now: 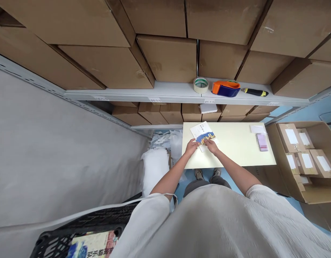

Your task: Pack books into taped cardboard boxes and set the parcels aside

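Observation:
A book (202,131) with a white cover and a blue and yellow picture lies tilted at the left end of the pale yellow table (235,143). My left hand (191,147) grips its lower left edge, fingers closed on it. My right hand (211,146) is at the lower right part of the cover, its fingers pressed together on the book. A bit of white paper shows below the book, between my hands. Toward the right end of the table are a white slip (257,129) and a blurred purple item (261,142).
The metal shelf (176,94) ahead bears cartons, a tape roll (201,85), an orange and blue tape dispenser (226,88) and a black and yellow cutter (255,92). An open carton (282,168) with small boxes stands right. White packing material (154,170) and a black crate (51,245) are left.

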A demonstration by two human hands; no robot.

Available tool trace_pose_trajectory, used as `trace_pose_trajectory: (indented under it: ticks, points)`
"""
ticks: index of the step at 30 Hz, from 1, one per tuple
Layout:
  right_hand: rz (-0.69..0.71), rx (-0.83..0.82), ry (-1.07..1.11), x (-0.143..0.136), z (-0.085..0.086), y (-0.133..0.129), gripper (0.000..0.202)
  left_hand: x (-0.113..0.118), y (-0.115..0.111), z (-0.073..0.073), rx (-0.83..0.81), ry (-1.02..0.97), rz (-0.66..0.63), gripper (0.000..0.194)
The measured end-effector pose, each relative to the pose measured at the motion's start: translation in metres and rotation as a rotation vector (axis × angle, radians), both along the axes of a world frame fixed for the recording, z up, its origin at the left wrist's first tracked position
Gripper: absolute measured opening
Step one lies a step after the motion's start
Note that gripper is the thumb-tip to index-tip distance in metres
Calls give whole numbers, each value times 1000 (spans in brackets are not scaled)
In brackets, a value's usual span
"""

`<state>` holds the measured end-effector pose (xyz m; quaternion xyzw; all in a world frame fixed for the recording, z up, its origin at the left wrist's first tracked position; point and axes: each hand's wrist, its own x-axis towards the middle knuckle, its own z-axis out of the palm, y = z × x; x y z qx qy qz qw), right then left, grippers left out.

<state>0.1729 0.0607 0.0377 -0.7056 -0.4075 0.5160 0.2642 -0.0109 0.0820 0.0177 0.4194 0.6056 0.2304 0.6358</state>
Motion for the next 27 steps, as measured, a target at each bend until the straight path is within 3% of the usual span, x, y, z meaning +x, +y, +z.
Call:
trace_pose_trajectory:
  ticks: [5, 9, 13, 15, 18, 23, 27]
  points:
    - [90, -44, -233, 24, -12, -7, 36, 2, -2, -8, 118, 97, -109, 56]
    - [187, -97, -426, 47, -17, -5, 49, 11, -14, -14, 242, 215, -391, 60]
    - [385, -194, -620, 60, -22, -7, 66, 18, -29, -20, 300, 371, -713, 71]
    - [464, -220, -676, 60, -24, -10, 70, 18, -34, -21, 306, 421, -815, 74]
    - [557, -218, -727, 54, -23, -18, 72, 10, -37, -22, 298, 525, -854, 76]
    - [762, -163, -755, 31, -18, -23, 75, -18, -33, -20, 263, 637, -754, 77]
    - [842, -149, -753, 6, -15, -17, 76, -39, -28, -17, 246, 713, -710, 79]
